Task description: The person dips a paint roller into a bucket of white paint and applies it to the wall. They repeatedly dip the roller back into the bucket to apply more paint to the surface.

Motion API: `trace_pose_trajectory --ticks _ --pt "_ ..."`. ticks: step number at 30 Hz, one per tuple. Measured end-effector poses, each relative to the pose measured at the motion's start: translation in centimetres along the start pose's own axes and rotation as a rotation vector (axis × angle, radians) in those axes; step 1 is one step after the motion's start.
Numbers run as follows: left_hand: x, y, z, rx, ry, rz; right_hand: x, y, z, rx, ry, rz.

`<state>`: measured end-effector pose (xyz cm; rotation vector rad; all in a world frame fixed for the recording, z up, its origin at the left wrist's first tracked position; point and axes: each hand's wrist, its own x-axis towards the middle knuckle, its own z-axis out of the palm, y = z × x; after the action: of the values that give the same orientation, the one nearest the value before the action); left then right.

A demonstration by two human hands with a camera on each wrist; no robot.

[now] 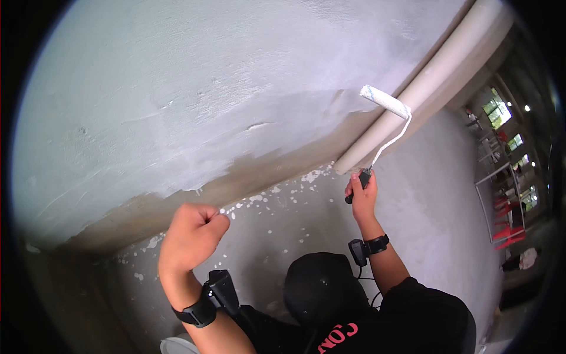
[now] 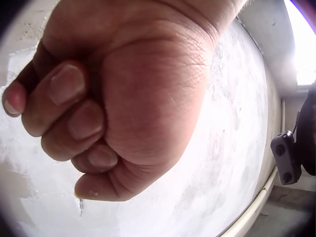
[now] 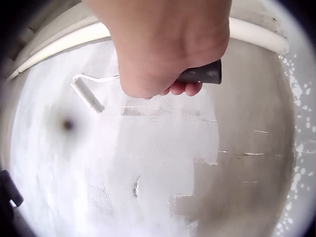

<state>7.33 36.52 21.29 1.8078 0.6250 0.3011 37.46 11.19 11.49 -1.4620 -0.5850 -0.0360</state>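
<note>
My right hand (image 1: 364, 194) grips the black handle of a paint roller (image 1: 384, 101). Its white sleeve lies slantwise near the wall and the pipe in the head view, on a bent, paint-coated rod. In the right wrist view, the butt of the dark handle (image 3: 210, 73) sticks out past the curled fingers. The left hand (image 1: 191, 239) is balled into a fist in front of the wall, holding nothing visible; in the left wrist view its fingers (image 2: 86, 121) are folded against the palm. White paint covers most of the wall (image 1: 194, 100), with a bare brown-grey strip along the bottom.
A thick pale pipe (image 1: 439, 74) runs up along the wall's right side. Paint spots speckle the grey floor (image 1: 265, 236) by the wall's foot. A white bucket's rim (image 1: 177, 345) shows at the bottom left. Red chairs and metal frames (image 1: 507, 227) stand far right.
</note>
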Motion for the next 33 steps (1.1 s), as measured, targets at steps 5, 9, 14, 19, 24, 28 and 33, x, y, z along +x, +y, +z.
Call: trace_pose_trajectory --ticks 5,9,14,19,24,28,33 --pt "-0.3 0.2 -0.1 0.001 -0.002 0.012 -0.5 0.5 0.6 -0.267 -0.151 -0.140" --pt "-0.3 0.1 -0.2 0.013 -0.011 -0.001 -0.8 -0.3 0.9 -0.584 -0.353 -0.361" --pt "-0.5 -0.6 -1.2 -0.042 0.027 -0.023 -0.2 0.2 3.7 -0.676 -0.391 -0.491" --pt "-0.6 -0.8 -1.3 -0.051 0.039 -0.016 1.5 2.3 4.6 -0.707 -0.294 -0.688" --pt "-0.7 -1.0 -1.5 -0.033 0.047 -0.033 1.0 2.7 4.4 -0.708 -0.320 -0.611" --pt "-0.7 -0.8 -1.6 -0.052 0.046 -0.032 1.3 3.3 4.4 -0.699 -0.301 -0.672" --pt "-0.6 -0.8 -1.5 -0.037 0.045 -0.031 0.6 3.5 4.3 -0.702 -0.279 -0.553"
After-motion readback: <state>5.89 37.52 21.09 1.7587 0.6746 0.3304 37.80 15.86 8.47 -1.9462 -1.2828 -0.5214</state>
